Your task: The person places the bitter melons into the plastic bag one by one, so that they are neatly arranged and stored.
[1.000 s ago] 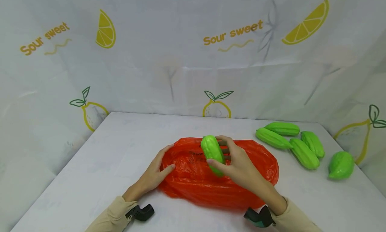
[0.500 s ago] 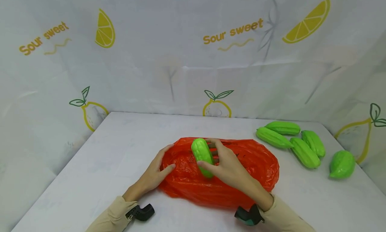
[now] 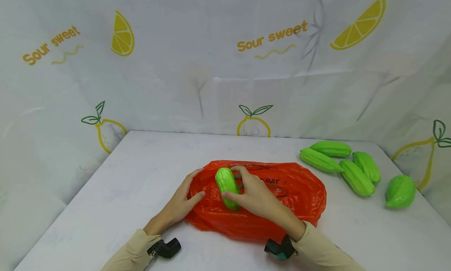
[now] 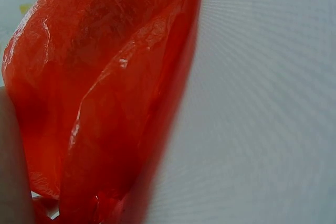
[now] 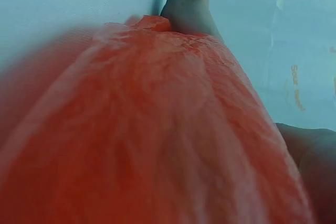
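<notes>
In the head view a red plastic bag (image 3: 292, 185) lies on the table. My left hand (image 3: 177, 200) rests at its left end, thumb on the red film and fingers stretched along the edge; the lower fingers are hidden. My right hand (image 3: 255, 194) grips a green ridged gourd (image 3: 225, 183) between thumb and fingers, over the left half of the bag. From the left wrist, the red bag (image 4: 105, 93) fills the left side, with part of the hand (image 4: 11, 166) beside it. In the right wrist view the red bag (image 5: 152, 119) covers most of the picture and the gourd is hidden.
Several green gourds (image 3: 356, 179) lie grouped at the back right of the white table (image 3: 105, 192). A rounder, pointed green fruit or vegetable (image 3: 401, 191) sits near the right edge. Behind the table hangs a pale cloth (image 3: 176, 67) printed with lemons.
My right hand has moved left and slightly down over the bag with the green gourd in its grip. The left hand has stayed in place at the bag's left end.
</notes>
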`<state>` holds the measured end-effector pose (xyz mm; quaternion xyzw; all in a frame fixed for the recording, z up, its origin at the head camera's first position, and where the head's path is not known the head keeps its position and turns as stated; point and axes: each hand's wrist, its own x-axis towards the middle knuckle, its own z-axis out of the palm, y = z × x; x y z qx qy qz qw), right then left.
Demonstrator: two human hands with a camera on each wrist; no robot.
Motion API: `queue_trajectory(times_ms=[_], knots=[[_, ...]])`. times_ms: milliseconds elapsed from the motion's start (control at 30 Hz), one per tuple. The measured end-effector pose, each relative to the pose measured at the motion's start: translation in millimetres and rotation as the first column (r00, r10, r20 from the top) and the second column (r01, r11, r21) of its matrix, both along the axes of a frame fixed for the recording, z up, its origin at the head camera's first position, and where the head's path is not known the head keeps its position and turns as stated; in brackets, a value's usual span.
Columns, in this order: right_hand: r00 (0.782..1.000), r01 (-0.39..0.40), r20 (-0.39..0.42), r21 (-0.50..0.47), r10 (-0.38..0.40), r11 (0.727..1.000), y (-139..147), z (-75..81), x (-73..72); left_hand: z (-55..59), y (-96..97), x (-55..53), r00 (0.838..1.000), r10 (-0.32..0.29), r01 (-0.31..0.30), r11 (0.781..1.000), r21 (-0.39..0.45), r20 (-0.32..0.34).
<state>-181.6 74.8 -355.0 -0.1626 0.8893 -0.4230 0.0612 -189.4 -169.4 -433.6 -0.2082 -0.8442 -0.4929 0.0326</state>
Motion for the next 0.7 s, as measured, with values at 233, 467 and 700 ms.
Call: queue_trajectory(times_ms=[233, 467, 700], knots=[[0.998, -0.038, 0.055, -0.026, 0.039, 0.999, -4, -2.1, -4.0, -0.3, -0.5, 0.1, 1.000, 0.004, -0.004, 1.000, -0.009, -0.008], [0.993, -0.060, 0.096, -0.056, 0.065, 0.997, -11, -5.5, -5.5, -0.9, -0.6, 0.2, 1.000, 0.005, -0.005, 1.000, -0.009, -0.011], [0.991, -0.070, 0.116, -0.042, 0.074, 0.997, -15, -9.3, -7.3, -0.5, -0.1, 0.2, 1.000, 0.002, -0.002, 1.000, -0.009, -0.017]])
